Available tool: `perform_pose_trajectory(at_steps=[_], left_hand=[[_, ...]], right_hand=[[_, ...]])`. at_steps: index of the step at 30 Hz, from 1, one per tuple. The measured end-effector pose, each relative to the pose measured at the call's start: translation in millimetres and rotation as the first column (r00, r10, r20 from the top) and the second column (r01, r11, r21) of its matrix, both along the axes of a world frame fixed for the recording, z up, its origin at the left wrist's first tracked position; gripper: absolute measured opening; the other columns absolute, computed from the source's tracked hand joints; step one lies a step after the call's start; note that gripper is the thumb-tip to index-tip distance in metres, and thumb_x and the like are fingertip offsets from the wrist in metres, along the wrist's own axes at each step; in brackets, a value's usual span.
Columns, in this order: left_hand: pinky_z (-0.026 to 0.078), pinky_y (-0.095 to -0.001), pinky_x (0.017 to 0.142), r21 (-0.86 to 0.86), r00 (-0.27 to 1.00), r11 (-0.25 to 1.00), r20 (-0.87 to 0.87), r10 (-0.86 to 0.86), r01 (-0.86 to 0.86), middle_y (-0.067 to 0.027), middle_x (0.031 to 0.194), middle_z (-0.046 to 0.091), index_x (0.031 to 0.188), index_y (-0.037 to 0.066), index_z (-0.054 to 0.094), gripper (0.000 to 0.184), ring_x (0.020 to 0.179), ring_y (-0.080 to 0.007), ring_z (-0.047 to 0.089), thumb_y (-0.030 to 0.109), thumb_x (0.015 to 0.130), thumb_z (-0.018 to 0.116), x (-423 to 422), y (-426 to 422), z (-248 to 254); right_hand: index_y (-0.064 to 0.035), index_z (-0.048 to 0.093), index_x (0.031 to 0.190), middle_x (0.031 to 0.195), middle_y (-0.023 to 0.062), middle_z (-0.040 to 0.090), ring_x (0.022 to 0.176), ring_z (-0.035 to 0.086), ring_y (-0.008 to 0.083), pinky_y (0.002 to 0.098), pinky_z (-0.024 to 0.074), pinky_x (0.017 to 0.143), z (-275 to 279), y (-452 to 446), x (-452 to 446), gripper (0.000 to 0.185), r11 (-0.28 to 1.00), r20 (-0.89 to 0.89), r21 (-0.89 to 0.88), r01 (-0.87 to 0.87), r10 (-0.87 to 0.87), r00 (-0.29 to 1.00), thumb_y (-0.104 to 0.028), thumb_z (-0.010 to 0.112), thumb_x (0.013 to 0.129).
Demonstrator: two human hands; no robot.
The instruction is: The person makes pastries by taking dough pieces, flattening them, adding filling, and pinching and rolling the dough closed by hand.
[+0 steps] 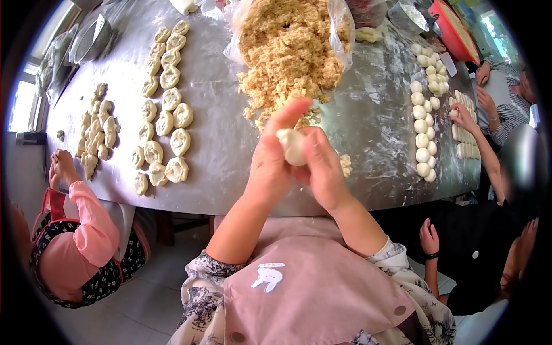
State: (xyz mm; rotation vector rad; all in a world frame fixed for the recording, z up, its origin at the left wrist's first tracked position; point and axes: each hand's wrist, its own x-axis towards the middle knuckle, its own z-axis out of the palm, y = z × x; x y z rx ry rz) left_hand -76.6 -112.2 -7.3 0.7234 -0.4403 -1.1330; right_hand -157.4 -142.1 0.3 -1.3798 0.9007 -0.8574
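Note:
A pale lump of dough point(292, 147) is held between my two hands, above the front part of the metal table. My left hand point(271, 158) cups its left side, with one finger raised towards the crumbly filling. Thumb and fingers of my right hand point(323, 167) press on the lump from the right. Its underside is hidden by my hands. Just beyond lies a large heap of brown crumbly filling point(290, 49), spilling from a clear plastic bag point(341, 31). A small piece of dough point(345, 165) sits right of my right hand.
Rows of flattened dough rounds point(171, 99) and a pile of dough pieces point(95, 129) lie left. Smooth dough balls point(422, 126) line the right, beside a co-worker's hand point(463, 117). Another co-worker's hands point(62, 168) are at the left edge. A red basin point(457, 31) stands far right.

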Motion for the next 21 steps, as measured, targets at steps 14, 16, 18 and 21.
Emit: perform_pose_trajectory(at_steps=[14,16,18,21], left_hand=[[0.027,-0.0456,0.113,-0.021,0.994,0.999,0.108,0.028,-0.026,-0.0156,0.156,0.02,0.151,0.006,0.02,0.109,0.144,-0.0359,0.02,0.082,0.076,0.041,-3.6,-6.1,0.1],[0.034,-0.0457,0.109,0.113,0.834,0.993,0.55,-0.039,-0.028,-0.0183,0.132,0.056,0.127,-0.003,0.055,0.081,0.131,-0.035,0.044,0.068,0.088,0.046,4.0,1.8,-18.6],[0.042,-0.0474,0.102,0.069,0.968,0.996,0.25,0.028,-0.047,-0.0164,0.095,0.07,0.094,-0.005,0.066,0.059,0.093,-0.0232,0.064,0.05,0.098,0.045,-2.0,4.3,-32.7],[0.045,-0.043,0.097,0.15,0.937,0.989,0.346,-0.04,-0.013,-0.0169,0.113,0.064,0.104,-0.002,0.064,0.066,0.088,-0.0213,0.063,0.058,0.097,0.039,-5.0,3.7,-33.7]], right_hand=[[-0.0019,0.052,0.119,0.113,0.0116,0.06,0.108,0.056,0.0201,0.033,0.0434,0.094,7.0,-9.5,-23.4,0.056,0.935,0.008,0.261,-0.241,0.248,0.969,-0.05,0.029,0.103],[-0.0005,0.052,0.12,0.114,0.0138,0.06,0.111,0.055,0.0212,0.0334,0.0423,0.096,1.5,-8.2,-25.5,0.057,0.941,0.027,0.211,-0.263,0.263,0.964,-0.05,0.03,0.103],[0.0017,0.051,0.122,0.114,0.0165,0.059,0.116,0.053,0.0225,0.0349,0.0409,0.098,7.2,-7.1,-28.1,0.06,0.949,0.014,0.052,-0.31,0.31,0.951,-0.052,0.031,0.102],[-0.0051,0.052,0.12,0.093,0.007,0.059,0.075,0.053,0.0124,0.0267,0.0438,0.065,-12.3,-7.2,-28.5,0.057,0.976,0.003,-0.052,-0.213,0.213,0.977,-0.055,0.034,0.101]])
